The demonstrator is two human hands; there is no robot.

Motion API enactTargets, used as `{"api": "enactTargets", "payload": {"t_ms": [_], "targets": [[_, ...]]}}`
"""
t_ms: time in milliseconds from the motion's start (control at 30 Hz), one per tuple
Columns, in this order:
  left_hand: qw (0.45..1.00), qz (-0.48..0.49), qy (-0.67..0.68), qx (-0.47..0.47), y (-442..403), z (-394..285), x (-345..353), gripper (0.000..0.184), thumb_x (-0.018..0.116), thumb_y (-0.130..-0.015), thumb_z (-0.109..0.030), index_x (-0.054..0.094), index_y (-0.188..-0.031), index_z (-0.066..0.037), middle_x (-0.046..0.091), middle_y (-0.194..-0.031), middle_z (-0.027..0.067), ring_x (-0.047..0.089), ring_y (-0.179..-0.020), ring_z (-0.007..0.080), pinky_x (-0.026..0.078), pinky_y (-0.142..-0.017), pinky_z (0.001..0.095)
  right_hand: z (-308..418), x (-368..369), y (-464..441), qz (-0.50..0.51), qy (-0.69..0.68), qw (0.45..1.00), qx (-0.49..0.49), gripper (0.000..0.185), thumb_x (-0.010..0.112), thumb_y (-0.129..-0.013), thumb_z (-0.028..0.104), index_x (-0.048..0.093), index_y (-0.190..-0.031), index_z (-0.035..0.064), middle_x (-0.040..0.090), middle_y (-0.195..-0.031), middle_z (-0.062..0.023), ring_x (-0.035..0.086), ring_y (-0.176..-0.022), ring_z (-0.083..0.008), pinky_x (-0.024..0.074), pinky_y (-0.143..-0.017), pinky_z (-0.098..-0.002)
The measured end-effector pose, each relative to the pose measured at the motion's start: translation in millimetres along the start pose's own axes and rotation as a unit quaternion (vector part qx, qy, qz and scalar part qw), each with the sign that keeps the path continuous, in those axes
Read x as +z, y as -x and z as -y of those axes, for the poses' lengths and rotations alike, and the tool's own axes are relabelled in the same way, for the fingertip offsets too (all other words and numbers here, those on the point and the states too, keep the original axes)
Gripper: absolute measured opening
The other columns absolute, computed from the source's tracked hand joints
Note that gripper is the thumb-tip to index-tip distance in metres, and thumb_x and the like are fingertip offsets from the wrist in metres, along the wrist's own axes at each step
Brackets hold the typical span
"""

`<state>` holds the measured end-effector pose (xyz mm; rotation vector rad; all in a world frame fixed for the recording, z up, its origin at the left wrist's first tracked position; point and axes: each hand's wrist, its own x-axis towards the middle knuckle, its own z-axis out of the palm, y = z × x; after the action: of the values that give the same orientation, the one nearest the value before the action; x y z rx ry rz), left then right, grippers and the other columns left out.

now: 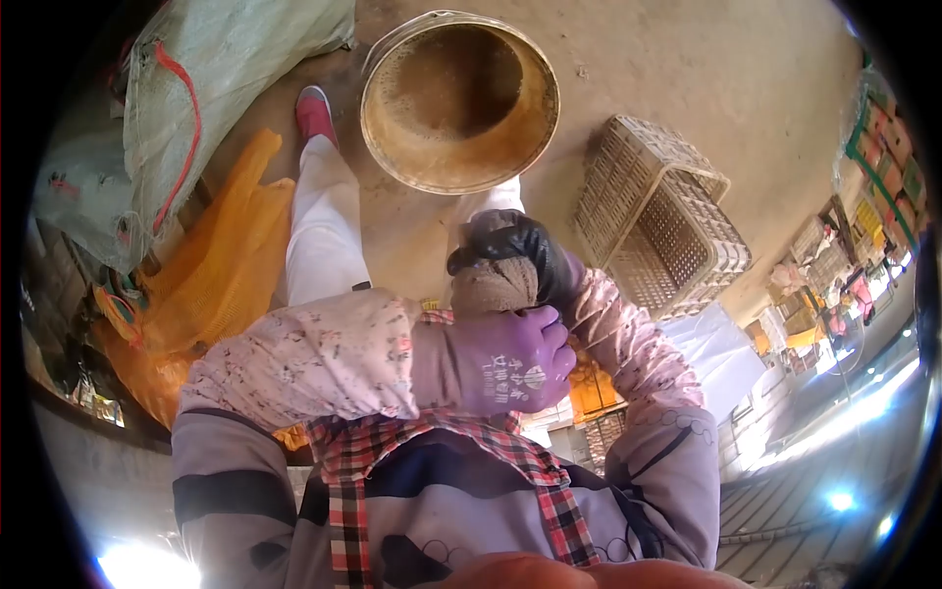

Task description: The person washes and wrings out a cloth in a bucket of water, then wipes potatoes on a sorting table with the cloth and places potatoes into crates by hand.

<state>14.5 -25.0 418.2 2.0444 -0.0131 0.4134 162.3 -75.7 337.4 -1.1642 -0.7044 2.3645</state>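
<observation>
My left hand, in a purple glove with printed lettering, is closed in front of my chest. My right hand, in a glove with a dark wet-looking palm, curls over a brown, rough-textured rounded thing. That thing sits between both hands, and its lower part is hidden behind the left glove. Whether it is cloth or something firmer I cannot tell. Just beyond the hands stands a round bucket with brown, murky water inside.
A plastic crate lies on the floor to the right, beside a pale sheet. Orange mesh sacking and pale green woven sacks lie to the left. Stacked goods stand far right.
</observation>
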Motion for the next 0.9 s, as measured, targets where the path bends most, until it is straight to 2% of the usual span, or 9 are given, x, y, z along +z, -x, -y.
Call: {"api": "enactTargets", "payload": {"t_ms": [133,233,500,600,667,733,767,833,900], "targets": [[0.996,0.054,-0.062,-0.027,-2.5,0.6,19.8,0.016,0.056,-0.066,-0.028,0.059,-0.063,-0.012,0.051,-0.069,0.0007,0.051,-0.069,0.019,0.04,-0.069,0.0307,-61.7,-8.0,-10.7,-0.02,-0.024,0.997,-0.064,0.016,0.063,-0.08,0.013,0.063,-0.089,-0.0002,0.061,-0.088,-0.0103,0.059,-0.084,-0.0188,0.0469,-0.076,-0.0326],[0.99,0.126,-0.056,-0.017,-9.4,6.7,28.6,0.012,0.057,-0.071,-0.02,0.064,-0.066,-0.011,0.058,-0.069,0.001,0.057,-0.068,0.0199,0.044,-0.062,0.0317,-55.9,-11.6,-27.0,0.015,0.034,0.995,-0.096,0.015,0.061,-0.079,0.011,0.063,-0.089,-0.0009,0.061,-0.086,-0.0103,0.059,-0.082,-0.0183,0.0469,-0.076,-0.0322],[0.965,0.263,-0.004,-0.005,-21.9,27.3,41.3,0.012,0.058,-0.073,-0.015,0.068,-0.069,-0.009,0.064,-0.072,0.0016,0.062,-0.071,0.0218,0.049,-0.063,0.0338,-8.7,7.8,-50.1,-0.093,-0.085,0.962,0.24,0.02,0.06,-0.081,0.01,0.058,-0.092,-0.006,0.061,-0.084,-0.0122,0.059,-0.079,-0.0162,0.0476,-0.074,-0.031],[0.949,0.313,0.025,-0.016,-24.7,39.6,41.6,0.012,0.059,-0.074,-0.013,0.069,-0.07,-0.009,0.066,-0.073,0.0018,0.064,-0.072,0.0225,0.051,-0.063,0.0346,-42.7,-12.2,-56.8,-0.011,0.157,0.986,0.045,0.006,0.058,-0.077,0.01,0.062,-0.074,0.0076,0.058,-0.069,-0.004,0.057,-0.067,-0.0196,0.0462,-0.058,-0.0315],[0.938,0.342,0.042,-0.025,-25.3,45.2,43.1,0.012,0.059,-0.075,-0.012,0.07,-0.071,-0.008,0.068,-0.074,0.0019,0.066,-0.073,0.023,0.053,-0.063,0.0352,-114.1,-47.8,-73.9,0.06,-0.155,0.974,0.156,0.007,0.058,-0.076,0.01,0.063,-0.072,0.0091,0.06,-0.073,-0.0043,0.059,-0.073,-0.0214,0.0472,-0.063,-0.0317],[0.951,0.299,0.068,-0.024,-16.2,54.3,59.1,0.01,0.062,-0.072,-0.014,0.069,-0.07,-0.007,0.065,-0.069,0.0064,0.063,-0.065,0.026,0.051,-0.058,0.0381,-105.7,-46.6,-76.3,0.074,-0.035,0.978,0.189,0.008,0.058,-0.074,0.009,0.065,-0.074,0.0098,0.062,-0.077,-0.0057,0.06,-0.077,-0.0229,0.0479,-0.066,-0.0316],[0.955,0.285,0.072,-0.023,-13.6,58.5,61.7,0.01,0.063,-0.071,-0.014,0.069,-0.071,-0.006,0.065,-0.07,0.0068,0.063,-0.066,0.0261,0.051,-0.059,0.0381,-47.2,-24.9,-73.4,0.051,0.24,0.956,0.158,0.009,0.057,-0.074,0.009,0.066,-0.075,0.0099,0.062,-0.079,-0.007,0.061,-0.079,-0.0235,0.048,-0.068,-0.0313],[0.963,0.258,0.076,-0.023,-6.9,60.2,63.2,0.01,0.065,-0.07,-0.016,0.068,-0.073,-0.006,0.065,-0.072,0.0076,0.063,-0.068,0.0264,0.05,-0.061,0.0381,-38.2,-13.3,-72.8,-0.064,0.411,0.901,0.123,0.011,0.058,-0.073,0.009,0.067,-0.079,0.01,0.062,-0.08,-0.0096,0.061,-0.081,-0.0252,0.0483,-0.068,-0.0314],[0.97,0.228,0.077,-0.026,-1.2,62.0,60.2,0.012,0.066,-0.069,-0.017,0.068,-0.075,-0.006,0.064,-0.074,0.0084,0.063,-0.071,0.0267,0.05,-0.063,0.0381,-73.2,-18.9,-78.6,-0.151,0.283,0.941,0.109,0.013,0.06,-0.072,0.009,0.068,-0.082,0.0094,0.062,-0.08,-0.012,0.061,-0.08,-0.0271,0.0486,-0.068,-0.0321]]}}
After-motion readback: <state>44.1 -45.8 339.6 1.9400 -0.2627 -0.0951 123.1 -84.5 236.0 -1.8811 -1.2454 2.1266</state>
